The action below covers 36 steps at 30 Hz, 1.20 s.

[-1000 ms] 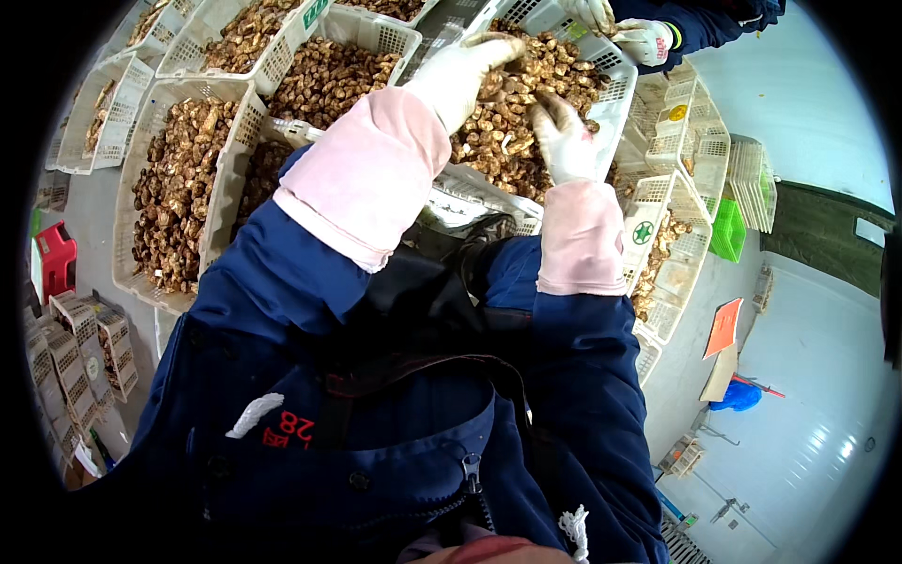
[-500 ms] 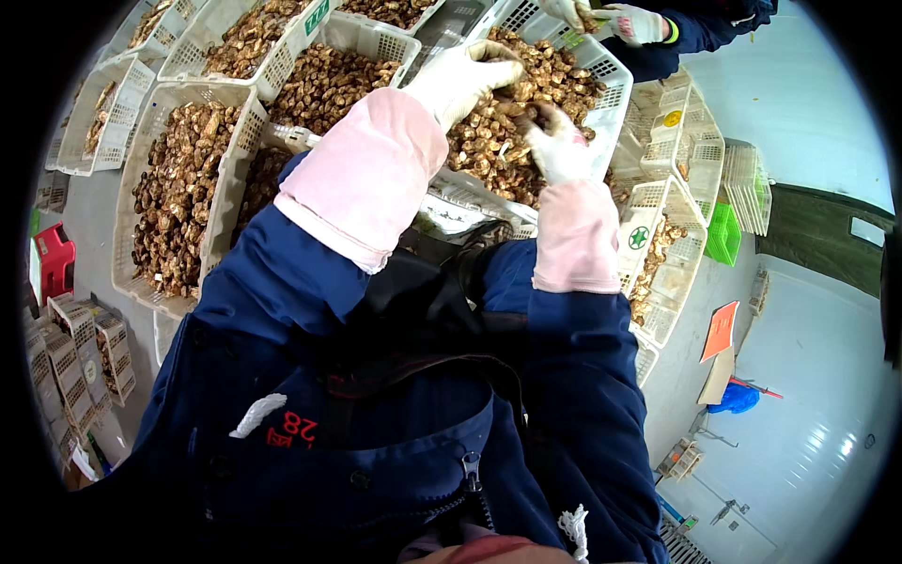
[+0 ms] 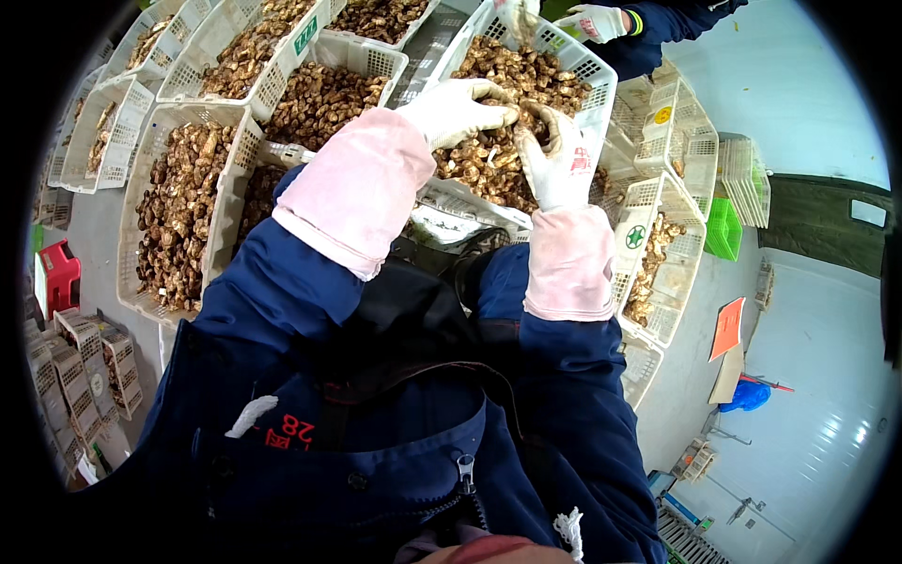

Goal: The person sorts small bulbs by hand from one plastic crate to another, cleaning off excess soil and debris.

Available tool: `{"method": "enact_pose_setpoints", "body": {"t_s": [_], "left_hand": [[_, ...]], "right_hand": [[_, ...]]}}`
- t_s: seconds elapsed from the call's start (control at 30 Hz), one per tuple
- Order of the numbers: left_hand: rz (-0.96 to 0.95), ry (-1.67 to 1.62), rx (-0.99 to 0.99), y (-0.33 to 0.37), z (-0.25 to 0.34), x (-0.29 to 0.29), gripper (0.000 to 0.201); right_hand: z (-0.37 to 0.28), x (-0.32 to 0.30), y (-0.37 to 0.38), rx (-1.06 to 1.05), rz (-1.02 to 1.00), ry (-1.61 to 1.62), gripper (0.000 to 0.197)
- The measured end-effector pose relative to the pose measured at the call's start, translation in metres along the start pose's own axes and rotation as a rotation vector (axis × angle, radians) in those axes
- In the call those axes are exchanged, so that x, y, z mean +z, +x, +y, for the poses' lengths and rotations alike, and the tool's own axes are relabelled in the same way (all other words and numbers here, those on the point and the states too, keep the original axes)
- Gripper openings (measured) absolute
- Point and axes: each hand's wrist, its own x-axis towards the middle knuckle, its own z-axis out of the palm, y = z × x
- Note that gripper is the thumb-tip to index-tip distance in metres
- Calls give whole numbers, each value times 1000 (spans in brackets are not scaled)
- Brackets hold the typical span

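Note:
Brown mushrooms fill the white perforated crate in front of me. Over this crate my two white-gloved hands have come close together. My left hand has its thumb and fingers curved together, and what lies between their tips is too small to make out. Beside it, my right hand is bent inward, with a brown mushroom between thumb and fingers. Pink cuffs cover both my wrists.
More mushroom crates stand to the left and behind. Partly filled crates are stacked at the right, near a green basket. Across the crate, another person's gloved hand shows. A red stool stands far left.
My right hand has risen from the mushrooms and turned inward toward my left hand, bringing the fingertips close. The other person's hands have shifted left at the crate's far end.

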Motion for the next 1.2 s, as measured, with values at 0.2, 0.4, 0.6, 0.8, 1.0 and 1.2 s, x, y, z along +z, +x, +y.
{"method": "enact_pose_setpoints", "body": {"t_s": [0.2,0.4,0.6,0.8,1.0,1.2], "left_hand": [[-9,-128,12,-11,16,13,37],[46,-154,40,-22,23,10,55],[55,-251,28,-14,14,10,51],[129,-160,209,-10,0,15,45],[181,-277,75,-32,28,20,52],[183,-493,155,-45,33,22,42]], "right_hand": [[-6,3,-6,78,98,-108,40],[-15,8,2,650,20,797,33],[-26,2,10,602,103,853,39],[-44,0,2,208,-5,131,41],[-26,7,-3,352,76,798,49],[-52,-1,2,274,87,880,48]]}}
